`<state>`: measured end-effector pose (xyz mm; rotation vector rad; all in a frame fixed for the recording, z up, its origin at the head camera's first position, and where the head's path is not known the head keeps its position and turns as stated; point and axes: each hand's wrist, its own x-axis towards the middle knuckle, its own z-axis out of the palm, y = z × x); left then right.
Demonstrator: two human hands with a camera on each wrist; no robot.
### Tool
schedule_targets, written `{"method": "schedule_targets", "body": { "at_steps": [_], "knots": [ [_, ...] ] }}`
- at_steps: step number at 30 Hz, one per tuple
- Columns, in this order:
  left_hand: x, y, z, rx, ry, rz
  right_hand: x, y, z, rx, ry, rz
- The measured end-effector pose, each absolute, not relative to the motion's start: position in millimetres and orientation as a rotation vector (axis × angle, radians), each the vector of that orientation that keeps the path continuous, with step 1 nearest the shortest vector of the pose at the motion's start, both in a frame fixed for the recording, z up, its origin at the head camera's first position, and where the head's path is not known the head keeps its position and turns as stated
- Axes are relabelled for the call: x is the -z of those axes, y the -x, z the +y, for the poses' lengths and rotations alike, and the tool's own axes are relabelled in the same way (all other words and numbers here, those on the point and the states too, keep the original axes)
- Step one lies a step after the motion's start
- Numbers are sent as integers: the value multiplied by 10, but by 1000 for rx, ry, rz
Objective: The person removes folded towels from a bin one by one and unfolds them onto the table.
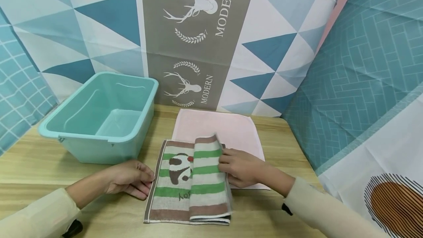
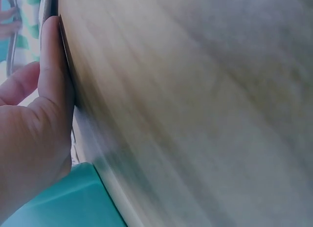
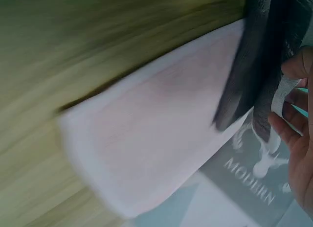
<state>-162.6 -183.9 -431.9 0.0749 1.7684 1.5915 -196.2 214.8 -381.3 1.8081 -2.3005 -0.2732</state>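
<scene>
A green, white and brown striped towel (image 1: 173,203) with a cartoon animal on it lies on the table. Its right part is folded over toward the left, covering some of the picture. My right hand (image 1: 242,168) pinches the edge of that raised flap between thumb and fingers; in the right wrist view the towel's dark side (image 3: 244,75) hangs from it. Beside the towel's left edge rests my left hand (image 1: 130,179), fingers extended low along the table and thumb apart from them in the left wrist view. A pink towel (image 1: 218,122) lies flat behind, partly under the striped one.
An aqua plastic basin (image 1: 130,150) stands at the back left, close behind my left hand. Patterned cloth walls (image 1: 264,50) rise at the back and both sides of the wooden table (image 1: 277,208).
</scene>
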Motion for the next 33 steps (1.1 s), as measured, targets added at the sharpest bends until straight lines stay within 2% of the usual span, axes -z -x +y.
{"method": "schedule_targets", "body": {
  "at_steps": [15, 33],
  "knots": [
    [4285, 1642, -1808, -1572, -67, 1780, 3911, 1819, 3174, 29, -1681, -2388],
    [4317, 1663, -1830, -1566, -83, 1779, 3945, 1638, 4015, -6, -1428, -2504]
  ]
}}
